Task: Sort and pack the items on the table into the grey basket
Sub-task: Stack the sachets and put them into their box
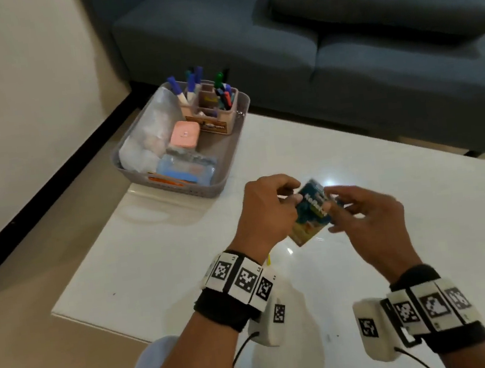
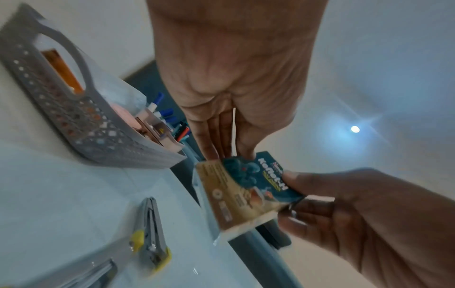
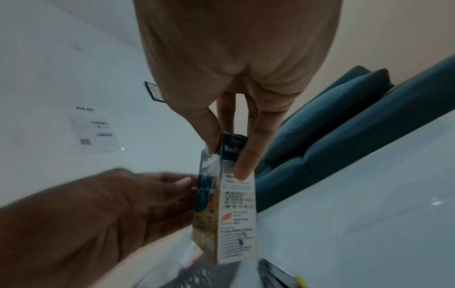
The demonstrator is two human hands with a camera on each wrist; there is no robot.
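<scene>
Dark blue-grey sofa [image 1: 325, 51] behind white glossy table [image 1: 366, 260]; beige floor [image 1: 26, 348], cream wall [image 1: 23, 73]

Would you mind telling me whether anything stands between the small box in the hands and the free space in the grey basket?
Nothing visible does. Both the left hand and the right hand hold the small box above bare table, and the grey basket lies just beyond, its right side unfilled.

The head camera looks from above, forward and down on the worktop [image 1: 359, 200] and my wrists. Each wrist camera sits very near, looking along my palm to the fingers. All three views share the small box [image 1: 310, 212] between my hands.
</scene>
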